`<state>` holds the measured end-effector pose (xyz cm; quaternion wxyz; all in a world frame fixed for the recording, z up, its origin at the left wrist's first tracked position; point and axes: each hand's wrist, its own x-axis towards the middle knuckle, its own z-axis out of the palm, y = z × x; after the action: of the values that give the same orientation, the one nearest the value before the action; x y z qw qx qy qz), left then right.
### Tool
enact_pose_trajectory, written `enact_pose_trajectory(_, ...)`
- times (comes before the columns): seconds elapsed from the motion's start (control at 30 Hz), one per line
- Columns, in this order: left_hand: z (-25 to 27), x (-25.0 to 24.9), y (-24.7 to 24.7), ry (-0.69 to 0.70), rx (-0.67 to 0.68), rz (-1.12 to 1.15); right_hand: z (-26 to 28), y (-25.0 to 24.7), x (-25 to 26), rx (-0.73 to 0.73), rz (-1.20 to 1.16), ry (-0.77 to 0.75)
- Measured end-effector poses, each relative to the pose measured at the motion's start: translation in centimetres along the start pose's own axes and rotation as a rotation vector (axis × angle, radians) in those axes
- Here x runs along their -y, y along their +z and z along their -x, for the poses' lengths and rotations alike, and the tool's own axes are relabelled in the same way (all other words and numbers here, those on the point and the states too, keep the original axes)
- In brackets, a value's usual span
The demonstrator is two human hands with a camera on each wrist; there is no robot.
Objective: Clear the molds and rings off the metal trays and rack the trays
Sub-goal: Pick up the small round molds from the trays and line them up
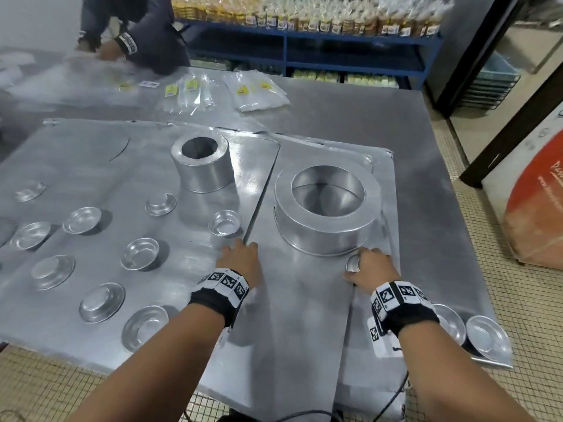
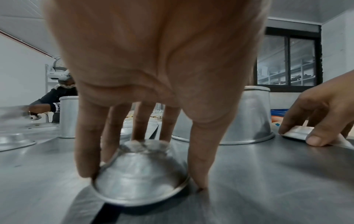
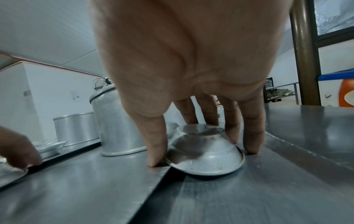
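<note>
Overlapping metal trays (image 1: 91,166) (image 1: 298,315) lie on a steel table. My left hand (image 1: 240,254) reaches down over a small upturned mold (image 2: 139,174) at the seam between two trays. In the left wrist view, the left hand (image 2: 141,180) grips the mold's rim with thumb and fingers. My right hand (image 1: 370,263) grips another small upturned mold (image 1: 353,264) just in front of the wide round mold (image 1: 326,229). The right wrist view shows my right hand (image 3: 203,156) around this mold (image 3: 205,151). A tall ring (image 1: 201,166) and several small molds (image 1: 140,254) stand on the left tray.
Two more small molds (image 1: 487,333) sit at the right tray's near corner. Plastic bags (image 1: 259,89) lie at the table's back, where another person (image 1: 134,41) works. A blue shelf of packed goods (image 1: 304,44) is behind; an orange sack (image 1: 536,208) stands on the tiled floor at right.
</note>
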<state>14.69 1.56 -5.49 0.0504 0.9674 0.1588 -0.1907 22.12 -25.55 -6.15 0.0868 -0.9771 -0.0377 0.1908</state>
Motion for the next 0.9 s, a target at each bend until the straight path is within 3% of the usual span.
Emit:
enact_pose_trajectory(0.3,0.4,-0.5,-1.0,0.008,0.039,-0.023,0.6,-0.8,-0.5,-0.039,-0.089,0.000)
enact_pose_trajectory(0.53,2.6,-5.1,-3.1,0.138,0.089,0.007,2.3,-2.4,-2.2,-0.089,-0.220,-0.036)
enact_pose_trajectory(0.77,4.4,-12.0,-4.9,0.367,0.054,0.058,4.4,-5.6,-4.7,-0.129,-0.145,-0.022)
enact_pose_trajectory(0.9,4.7,-16.6,-5.2,0.534,0.007,0.011,5.1,-6.9,-6.8,-0.080,-0.134,0.002)
